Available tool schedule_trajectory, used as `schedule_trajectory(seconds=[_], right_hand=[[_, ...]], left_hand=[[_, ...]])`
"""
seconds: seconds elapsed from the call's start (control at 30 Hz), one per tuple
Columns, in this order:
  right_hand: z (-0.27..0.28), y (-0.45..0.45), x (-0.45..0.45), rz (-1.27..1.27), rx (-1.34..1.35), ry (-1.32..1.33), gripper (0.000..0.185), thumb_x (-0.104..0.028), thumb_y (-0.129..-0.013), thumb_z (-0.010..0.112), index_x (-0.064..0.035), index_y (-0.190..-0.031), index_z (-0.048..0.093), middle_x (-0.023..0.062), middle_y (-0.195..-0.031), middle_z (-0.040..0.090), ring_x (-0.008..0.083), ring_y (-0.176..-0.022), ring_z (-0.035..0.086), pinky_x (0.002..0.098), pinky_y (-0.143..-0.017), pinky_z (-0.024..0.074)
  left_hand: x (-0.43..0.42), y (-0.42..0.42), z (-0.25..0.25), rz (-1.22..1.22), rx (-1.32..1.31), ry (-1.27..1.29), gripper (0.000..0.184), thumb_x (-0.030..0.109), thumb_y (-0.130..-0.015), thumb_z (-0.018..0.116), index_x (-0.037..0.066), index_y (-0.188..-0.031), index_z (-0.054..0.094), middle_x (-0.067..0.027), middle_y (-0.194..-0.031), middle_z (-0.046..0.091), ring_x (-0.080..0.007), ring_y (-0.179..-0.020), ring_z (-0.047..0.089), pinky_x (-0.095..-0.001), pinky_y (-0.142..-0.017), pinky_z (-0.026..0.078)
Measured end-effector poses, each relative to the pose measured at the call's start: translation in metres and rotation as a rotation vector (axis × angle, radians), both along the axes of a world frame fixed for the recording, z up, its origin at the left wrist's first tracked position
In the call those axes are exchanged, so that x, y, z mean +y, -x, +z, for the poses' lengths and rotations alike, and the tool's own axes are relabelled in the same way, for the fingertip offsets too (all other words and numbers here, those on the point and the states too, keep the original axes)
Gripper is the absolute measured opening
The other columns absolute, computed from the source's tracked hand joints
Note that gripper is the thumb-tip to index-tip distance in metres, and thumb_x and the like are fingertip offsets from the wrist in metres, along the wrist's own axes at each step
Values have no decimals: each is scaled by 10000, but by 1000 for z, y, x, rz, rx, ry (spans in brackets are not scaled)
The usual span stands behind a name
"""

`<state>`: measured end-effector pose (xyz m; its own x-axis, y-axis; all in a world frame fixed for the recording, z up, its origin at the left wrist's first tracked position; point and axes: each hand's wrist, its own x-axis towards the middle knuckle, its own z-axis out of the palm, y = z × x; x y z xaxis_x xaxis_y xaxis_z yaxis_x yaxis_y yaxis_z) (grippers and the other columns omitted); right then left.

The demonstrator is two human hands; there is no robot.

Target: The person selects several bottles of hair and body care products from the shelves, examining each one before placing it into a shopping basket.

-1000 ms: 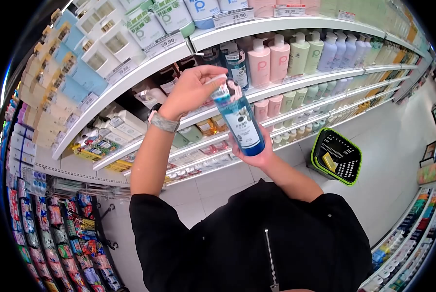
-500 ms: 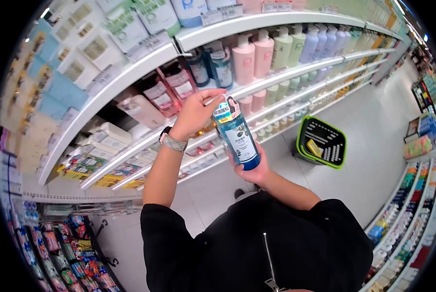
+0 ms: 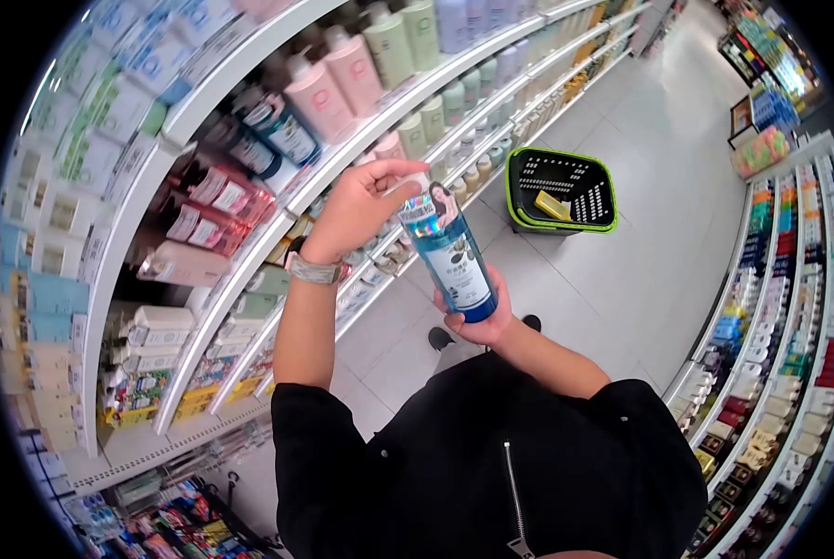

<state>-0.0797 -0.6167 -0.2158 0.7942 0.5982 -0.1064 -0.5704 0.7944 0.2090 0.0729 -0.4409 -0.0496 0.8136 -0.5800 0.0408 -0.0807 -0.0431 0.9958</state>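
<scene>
Shelves (image 3: 240,67) beyond my left hand (image 3: 359,207), pinching a blue bottle (image 3: 459,270) up top; right hand (image 3: 497,324) cups its base; moving likely needs both.

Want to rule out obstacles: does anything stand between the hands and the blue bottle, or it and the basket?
Nothing visible: the left hand touches the blue bottle near its top, the right hand holds its base, and only floor shows toward the green-rimmed basket.
</scene>
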Motion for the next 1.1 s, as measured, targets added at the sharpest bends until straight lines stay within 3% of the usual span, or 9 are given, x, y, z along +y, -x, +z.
schedule_trajectory(seconds=[0.17, 0.23, 0.57, 0.7, 0.77, 0.8, 0.9, 0.93, 1.1], right_hand=[[0, 19, -78, -70, -34, 40, 521, -493, -935, 434, -127, -1272, 588, 126, -1215, 620, 319, -999, 577, 361, -593, 486], [-14, 29, -120, -80, -98, 32, 511, -486, -941, 435, -141, -1290, 577, 140, -1246, 611, 359, -1055, 587, 392, -606, 495], [-83, 78, -317, -83, -67, 137, 466, -461, -929, 515, -86, -1188, 612, 156, -1118, 667, 343, -944, 664, 435, -564, 536], [-105, 96, -361, -108, 47, 191, 441, -469, -907, 549, -114, -1156, 627, 135, -1073, 676, 304, -900, 660, 435, -561, 528], [-145, 99, -375, -118, 117, 188, 438, -476, -905, 546, -120, -1146, 630, 130, -1055, 681, 298, -903, 656, 462, -617, 531], [-190, 98, -379, -136, 165, 193, 473, -480, -885, 582, -133, -1204, 612, 130, -1193, 634, 301, -1048, 614, 525, -813, 516], [-190, 83, -403, -61, 626, 658, 542, -480, -858, 628, -146, -1282, 577, 127, -1392, 501, 311, -1243, 501, 552, -1006, 423], [-204, 82, -412, -76, 610, 653, 592, -455, -839, 666, -163, -1339, 541, 111, -1518, 348, 314, -1365, 371, 542, -1069, 382], [-208, 56, -472, -102, 697, 798, 420, -393, -869, 650, -167, -1222, 624, 84, -1415, 406, 273, -1276, 419, 503, -1022, 432]], left_hand=[[-80, 12, 25, -169, 10, -198, 310, 60, -926, 660, -8, -1228, 638, 12, -921, 637, -29, -769, 545, -192, -691, 450], [-118, 18, 22, -190, -283, -342, 352, 119, -876, 716, 48, -1217, 666, 62, -733, 497, -56, -614, 363, -207, -574, 338], [-331, 79, 40, -575, -276, -772, 263, 145, -909, 673, 32, -1099, 530, -62, -772, 601, -106, -651, 541, -274, -595, 456], [-372, 71, -29, -587, -109, -641, 249, 170, -888, 700, 23, -999, 531, -67, -741, 624, -113, -625, 561, -275, -567, 457], [-392, 71, -60, -561, -123, -656, 253, 205, -887, 694, 20, -968, 541, -120, -730, 646, -203, -624, 624, -328, -572, 486], [-403, 73, -73, -538, -203, -699, 264, 227, -886, 689, 20, -959, 543, -149, -737, 651, -257, -646, 637, -363, -585, 494], [-427, 69, -117, -434, -370, -836, 314, 295, -879, 676, 18, -940, 542, -226, -765, 660, -402, -715, 654, -464, -627, 508], [-432, 61, -137, -381, -380, -893, 335, 318, -874, 672, 17, -938, 538, -245, -777, 658, -437, -741, 646, -493, -644, 505], [-440, -21, -262, -218, -449, -1108, 387, 350, -861, 655, 7, -978, 520, -277, -807, 662, -466, -758, 649, -548, -666, 513]])
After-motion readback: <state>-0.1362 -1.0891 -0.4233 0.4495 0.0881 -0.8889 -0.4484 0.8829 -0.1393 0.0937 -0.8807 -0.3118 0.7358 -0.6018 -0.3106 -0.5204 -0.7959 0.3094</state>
